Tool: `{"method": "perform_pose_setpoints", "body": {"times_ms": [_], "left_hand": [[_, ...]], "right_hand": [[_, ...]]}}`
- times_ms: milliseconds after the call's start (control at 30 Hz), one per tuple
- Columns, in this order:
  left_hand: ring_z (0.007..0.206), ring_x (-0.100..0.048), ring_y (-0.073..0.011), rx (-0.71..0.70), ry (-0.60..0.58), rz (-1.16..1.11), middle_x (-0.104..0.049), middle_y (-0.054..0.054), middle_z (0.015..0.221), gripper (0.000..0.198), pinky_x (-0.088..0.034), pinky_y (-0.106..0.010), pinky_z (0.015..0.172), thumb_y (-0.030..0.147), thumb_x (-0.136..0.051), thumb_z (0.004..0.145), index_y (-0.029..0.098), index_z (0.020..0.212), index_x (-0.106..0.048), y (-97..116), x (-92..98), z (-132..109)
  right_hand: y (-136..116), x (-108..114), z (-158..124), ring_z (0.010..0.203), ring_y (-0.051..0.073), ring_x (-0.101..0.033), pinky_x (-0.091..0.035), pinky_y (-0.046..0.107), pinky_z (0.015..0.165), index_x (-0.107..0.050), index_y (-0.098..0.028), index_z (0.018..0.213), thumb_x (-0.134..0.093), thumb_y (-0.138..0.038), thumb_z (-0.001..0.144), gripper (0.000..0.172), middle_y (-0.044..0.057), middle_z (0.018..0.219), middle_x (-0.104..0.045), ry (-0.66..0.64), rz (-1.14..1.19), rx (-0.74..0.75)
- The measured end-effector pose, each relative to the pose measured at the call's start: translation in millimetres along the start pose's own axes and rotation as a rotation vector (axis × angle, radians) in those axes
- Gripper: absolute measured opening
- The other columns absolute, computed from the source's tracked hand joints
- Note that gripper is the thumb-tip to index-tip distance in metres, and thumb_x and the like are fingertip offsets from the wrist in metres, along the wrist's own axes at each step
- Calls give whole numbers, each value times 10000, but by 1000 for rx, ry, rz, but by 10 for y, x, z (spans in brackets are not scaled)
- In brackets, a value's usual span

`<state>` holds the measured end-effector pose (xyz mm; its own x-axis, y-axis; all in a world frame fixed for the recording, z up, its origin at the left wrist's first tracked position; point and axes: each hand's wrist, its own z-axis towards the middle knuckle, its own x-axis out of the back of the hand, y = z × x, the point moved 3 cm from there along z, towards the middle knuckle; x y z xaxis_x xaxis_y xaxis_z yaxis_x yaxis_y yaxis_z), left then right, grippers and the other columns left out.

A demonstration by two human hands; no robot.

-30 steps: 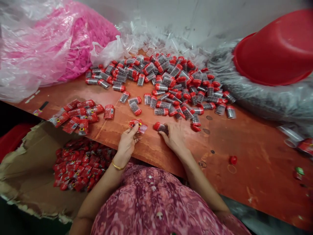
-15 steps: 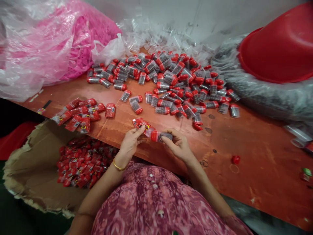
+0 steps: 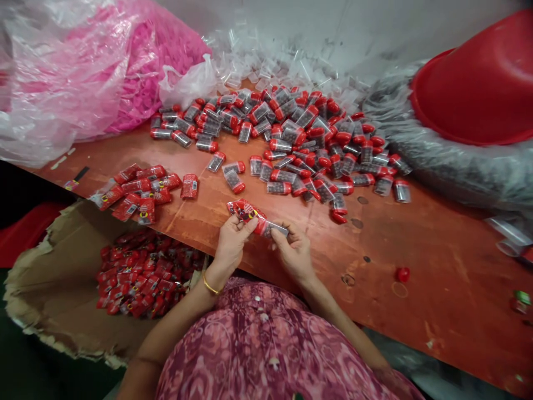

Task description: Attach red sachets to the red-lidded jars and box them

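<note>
Between finger and thumb, my left hand (image 3: 233,239) pinches a printed red plastic wrapper (image 3: 241,210). My right hand (image 3: 292,249) is closed on the clear end of a small red-capped container (image 3: 278,228) with dark contents. The container's red end meets the wrapper's opening and seems partly inside it; my left fingers hide some of that join. Beyond my hands lies a large heap of similar red-capped containers (image 3: 287,133). To the left, a small pile of red wrapped packs (image 3: 139,189) rests near the table edge.
A torn cardboard box (image 3: 54,294) below the table's left edge holds many red packs. Pink material in a clear bag (image 3: 137,61) stands back left. At right, a red tub (image 3: 478,83) rests on a plastic-wrapped bundle (image 3: 441,172). A red cap (image 3: 402,274) lies on the table (image 3: 458,300).
My hands have come closer together. The container's red end, earlier outside the wrapper, is now at or partly inside its opening. My left hand has shifted slightly right.
</note>
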<state>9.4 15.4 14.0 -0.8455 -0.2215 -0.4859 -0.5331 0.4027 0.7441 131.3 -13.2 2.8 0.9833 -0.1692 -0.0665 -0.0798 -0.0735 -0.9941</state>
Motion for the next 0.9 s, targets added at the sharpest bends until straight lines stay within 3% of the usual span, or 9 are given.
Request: {"method": "perform_pose_setpoints", "body": {"times_ms": [100,333,500,700,900], "left_hand": [[614,-590,-92,-14,22,21,-670,19,664,382,-455,-218,673,292,-847,426,152,705,-626,-43,-21,-9],[633,-602,-104,-14,-19,28,-679,5,673,333,-461,-229,683,274,-842,438,143,685,-661,-16,-24,16],[612,-606,-111,-16,22,3,-689,-14,656,334,-464,-236,665,338,-833,462,128,663,-667,-25,-7,53],[644,-635,-128,-27,88,-68,-697,-16,666,369,-475,-236,662,339,-843,440,130,679,-655,-34,15,72],[689,-652,-147,-42,49,69,-704,-22,678,346,-493,-244,706,329,-840,447,128,666,-662,-43,32,20]], "right_hand": [[0,-6,13,484,77,-450,-401,213,471,-573,-202,849,-592,-375,771,190,-42,618,-529,64,-22,61],[15,-44,83,416,68,-431,-369,206,419,-582,-199,848,-613,-437,749,259,-60,548,-512,-34,2,-31],[47,-130,55,410,70,-442,-383,209,424,-582,-205,855,-636,-449,734,278,-65,546,-511,-71,52,-64],[106,-95,29,590,104,-597,-510,263,606,-565,-233,1012,-638,-499,726,398,3,874,-650,-184,107,-64],[207,-94,85,556,115,-552,-472,249,541,-571,-212,810,-665,-547,678,372,-14,683,-618,-99,-19,-15]]}}
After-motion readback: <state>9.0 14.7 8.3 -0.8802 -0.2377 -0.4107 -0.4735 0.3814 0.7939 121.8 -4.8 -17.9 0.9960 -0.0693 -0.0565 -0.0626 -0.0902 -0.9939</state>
